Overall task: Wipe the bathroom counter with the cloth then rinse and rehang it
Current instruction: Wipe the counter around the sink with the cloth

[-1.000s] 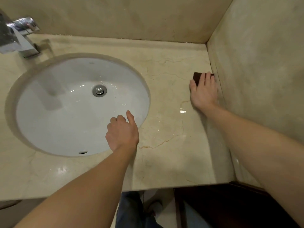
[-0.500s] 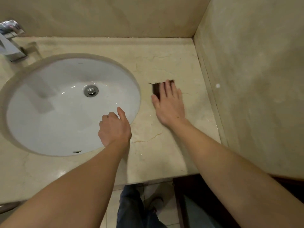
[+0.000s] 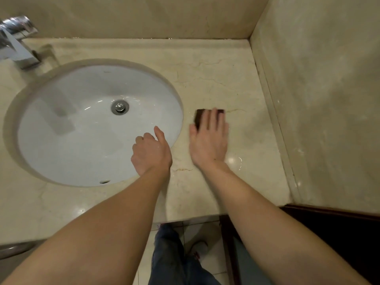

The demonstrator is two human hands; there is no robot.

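A small dark brown cloth [image 3: 199,116] lies flat on the beige marble counter [image 3: 242,83], just right of the basin. My right hand [image 3: 208,140] presses down on it with straight, spread fingers, and most of the cloth is hidden under them. My left hand [image 3: 151,153] rests at the basin's right rim with its fingers loosely curled and the thumb up, holding nothing.
The white oval sink [image 3: 61,161] fills the left of the counter, with a chrome drain [image 3: 120,107] in it. A chrome faucet [image 3: 17,44] stands at the back left. A marble wall [image 3: 320,99] bounds the counter on the right. A dark wooden cabinet [image 3: 329,227] is below.
My right hand slid the cloth left from the right wall to beside the basin, then stayed near there. The left hand kept its place at the rim.
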